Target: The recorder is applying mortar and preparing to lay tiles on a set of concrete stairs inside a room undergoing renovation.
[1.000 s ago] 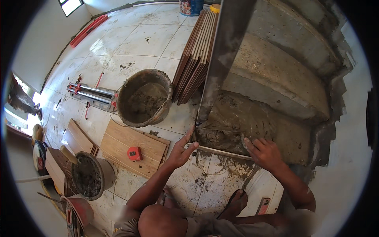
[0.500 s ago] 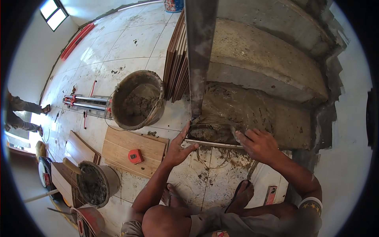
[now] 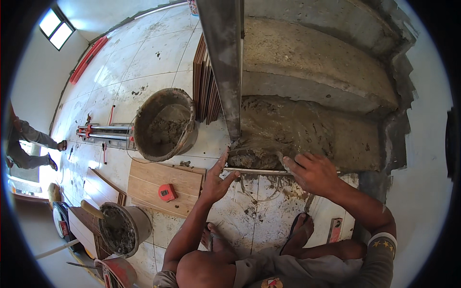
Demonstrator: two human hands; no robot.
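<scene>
A narrow tile [image 3: 259, 171] stands on edge along the front of the lowest concrete step, its thin upper edge facing me. Wet grey mortar [image 3: 269, 156] lies behind it, with a dark gap between. My left hand [image 3: 215, 182] grips the tile's left end beside the metal post [image 3: 222, 72], thumb in front and fingers round the corner. With curled fingers, my right hand [image 3: 314, 175] holds the tile's upper edge farther right. The fingertips there are smeared grey, and the underside of the hand is hidden.
Left of the post stand a mortar bucket [image 3: 165, 125] and stacked tiles [image 3: 204, 86]. A red tape measure [image 3: 167, 192] rests on wood-look tiles [image 3: 144, 180]. A tile cutter [image 3: 105, 133], smaller bucket [image 3: 139, 223] and red-ended level [image 3: 334, 230] lie around. Someone's legs [image 3: 33, 144] show far left.
The view has shifted slightly. Both my hands keep nearly the same hold on the tile. At far left, the other person's legs have changed stance.
</scene>
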